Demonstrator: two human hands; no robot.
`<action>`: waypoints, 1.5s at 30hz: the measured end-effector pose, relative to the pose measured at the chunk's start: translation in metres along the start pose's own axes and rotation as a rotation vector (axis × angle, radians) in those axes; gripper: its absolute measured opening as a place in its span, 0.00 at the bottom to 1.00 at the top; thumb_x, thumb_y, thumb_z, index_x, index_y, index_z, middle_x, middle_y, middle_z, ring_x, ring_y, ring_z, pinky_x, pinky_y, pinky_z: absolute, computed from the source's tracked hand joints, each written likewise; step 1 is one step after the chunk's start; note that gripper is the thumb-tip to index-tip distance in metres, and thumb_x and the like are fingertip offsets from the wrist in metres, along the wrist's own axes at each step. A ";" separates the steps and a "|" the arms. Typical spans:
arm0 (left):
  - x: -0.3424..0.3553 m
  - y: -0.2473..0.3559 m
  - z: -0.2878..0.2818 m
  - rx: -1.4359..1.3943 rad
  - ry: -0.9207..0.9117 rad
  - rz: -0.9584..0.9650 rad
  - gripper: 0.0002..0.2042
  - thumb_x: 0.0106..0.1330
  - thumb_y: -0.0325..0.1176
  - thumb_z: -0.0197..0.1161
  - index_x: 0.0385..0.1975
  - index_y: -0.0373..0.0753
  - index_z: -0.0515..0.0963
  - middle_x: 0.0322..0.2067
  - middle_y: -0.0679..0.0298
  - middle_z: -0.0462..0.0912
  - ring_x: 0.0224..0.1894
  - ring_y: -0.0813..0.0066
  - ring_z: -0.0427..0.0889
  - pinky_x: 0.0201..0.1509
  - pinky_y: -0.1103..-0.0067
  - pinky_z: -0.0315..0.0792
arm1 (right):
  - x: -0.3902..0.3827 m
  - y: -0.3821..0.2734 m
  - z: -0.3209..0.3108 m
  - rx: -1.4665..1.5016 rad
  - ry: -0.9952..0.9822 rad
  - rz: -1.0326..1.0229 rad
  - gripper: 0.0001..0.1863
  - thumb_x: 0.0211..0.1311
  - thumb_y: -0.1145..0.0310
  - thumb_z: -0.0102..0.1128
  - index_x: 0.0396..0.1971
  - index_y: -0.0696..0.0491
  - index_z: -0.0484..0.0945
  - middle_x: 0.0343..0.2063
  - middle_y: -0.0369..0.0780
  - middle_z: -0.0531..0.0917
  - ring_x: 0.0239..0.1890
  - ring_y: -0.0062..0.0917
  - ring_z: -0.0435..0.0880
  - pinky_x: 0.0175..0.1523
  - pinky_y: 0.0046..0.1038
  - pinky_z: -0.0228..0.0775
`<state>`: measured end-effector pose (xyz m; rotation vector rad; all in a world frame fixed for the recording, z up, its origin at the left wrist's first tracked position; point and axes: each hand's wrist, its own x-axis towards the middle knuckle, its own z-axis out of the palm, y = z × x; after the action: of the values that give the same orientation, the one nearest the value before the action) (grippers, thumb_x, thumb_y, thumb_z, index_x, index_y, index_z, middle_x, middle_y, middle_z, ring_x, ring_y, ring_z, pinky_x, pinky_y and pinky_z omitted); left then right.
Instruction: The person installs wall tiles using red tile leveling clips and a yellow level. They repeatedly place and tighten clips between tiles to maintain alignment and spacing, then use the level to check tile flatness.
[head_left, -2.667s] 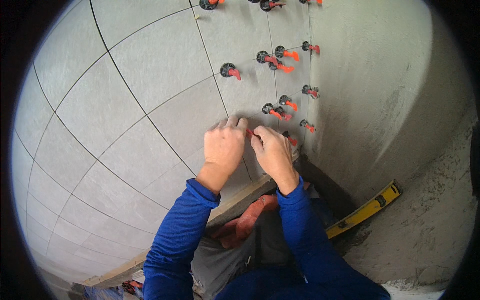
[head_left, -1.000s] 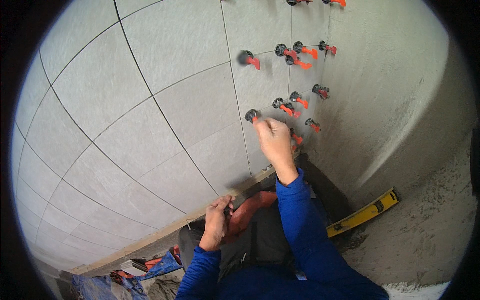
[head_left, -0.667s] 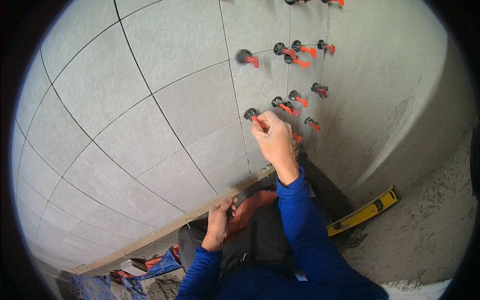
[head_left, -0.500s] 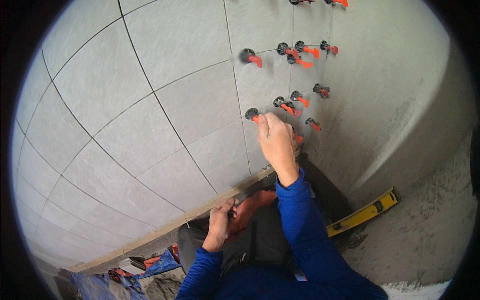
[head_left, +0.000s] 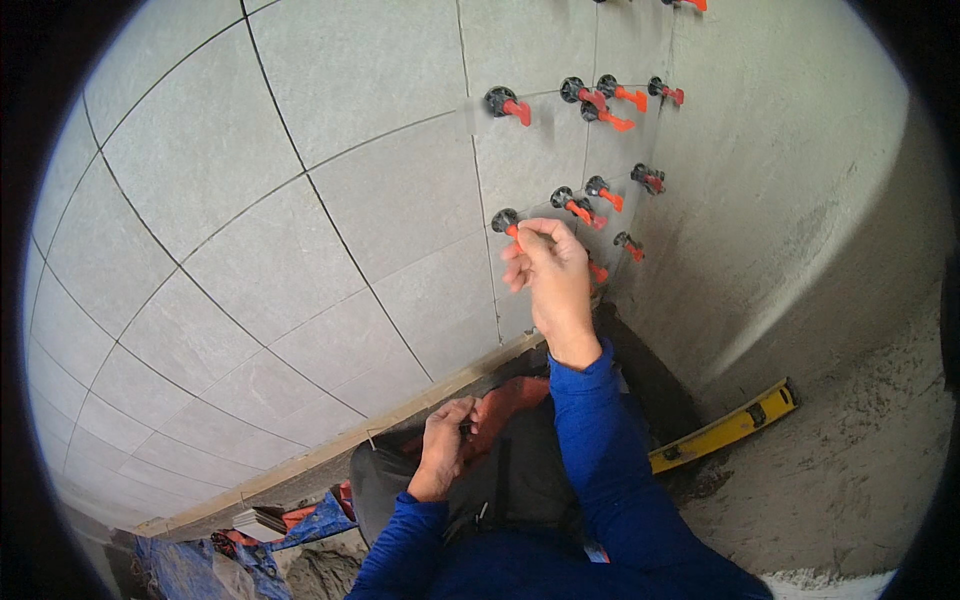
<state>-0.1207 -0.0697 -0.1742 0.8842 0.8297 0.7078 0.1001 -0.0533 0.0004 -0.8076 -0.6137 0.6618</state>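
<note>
My right hand (head_left: 560,285) reaches up to the wall, its thumb and forefinger closed on the orange-red handle of a tile levelling clip (head_left: 504,221) with a round black base. The other fingers of that hand are loosely curled apart. The clip sits at a joint between grey wall tiles (head_left: 415,205). Low in front of my body, my left hand (head_left: 446,440) is closed; a small dark thing shows at its fingers, too little seen to name. More levelling clips (head_left: 571,203) stand out from the joints up and right of my right hand, and one is partly hidden behind it.
A bare plastered wall (head_left: 770,170) meets the tiles at the right. On the rough floor lies a yellow spirit level (head_left: 725,425). A wooden batten (head_left: 300,445) runs along the tiles' lower edge. At the lower left are blue sheeting (head_left: 325,525) and a stack of thin pieces (head_left: 260,523).
My right hand has turned a little at the same clip, and its lower fingers have come away from the palm. The left hand keeps its closed pose. The view has shifted slightly.
</note>
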 end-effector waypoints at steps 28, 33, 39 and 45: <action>0.023 0.079 0.074 -0.807 -0.199 -0.354 0.16 0.70 0.44 0.66 0.41 0.38 0.72 0.39 0.51 0.80 0.38 0.65 0.80 0.35 0.77 0.78 | 0.002 -0.038 -0.054 -0.813 0.258 -0.388 0.10 0.67 0.67 0.67 0.40 0.59 0.80 0.24 0.37 0.84 0.24 0.17 0.79 0.31 0.24 0.73; 0.018 0.080 0.099 -1.079 -0.266 -0.535 0.18 0.70 0.45 0.64 0.44 0.32 0.78 0.39 0.53 0.80 0.35 0.67 0.79 0.39 0.77 0.81 | -0.002 -0.027 -0.067 -0.669 0.133 -0.264 0.12 0.70 0.63 0.63 0.42 0.56 0.80 0.28 0.36 0.82 0.28 0.21 0.83 0.32 0.26 0.78; -0.069 0.043 -0.010 -1.047 -0.097 -0.474 0.18 0.73 0.44 0.61 0.48 0.34 0.77 0.40 0.51 0.82 0.41 0.61 0.83 0.41 0.72 0.83 | -0.005 -0.009 -0.092 -0.904 0.076 -0.219 0.21 0.72 0.56 0.60 0.55 0.57 0.79 0.39 0.39 0.81 0.40 0.25 0.83 0.47 0.25 0.74; -0.225 0.019 -0.228 -0.606 0.599 0.634 0.11 0.68 0.32 0.56 0.39 0.31 0.79 0.38 0.55 0.83 0.41 0.67 0.82 0.47 0.74 0.81 | 0.011 0.010 -0.112 -0.853 -0.085 -0.038 0.18 0.76 0.58 0.54 0.51 0.57 0.80 0.31 0.33 0.75 0.30 0.20 0.69 0.38 0.26 0.61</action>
<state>-0.4294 -0.1579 -0.1726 0.3579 0.7757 1.7334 0.1840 -0.0903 -0.0661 -1.5565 -1.0071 0.3832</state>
